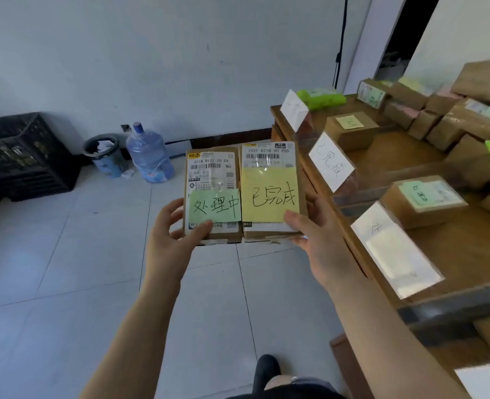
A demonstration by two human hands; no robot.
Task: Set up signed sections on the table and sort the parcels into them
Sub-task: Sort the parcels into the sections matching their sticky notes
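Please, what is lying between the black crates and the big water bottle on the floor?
A round waste bin with paper inside stands between the black crates and the water bottle, by the wall, in the head view.

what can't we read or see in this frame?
- Nearest sign, head view: glare washes out its writing.
- Farthest sign, head view: writing too faint and small.
- Parcel pile at the right edge: motion-blurred, cut off.
- Under the two held parcels: fingers of left hand and right hand hidden.
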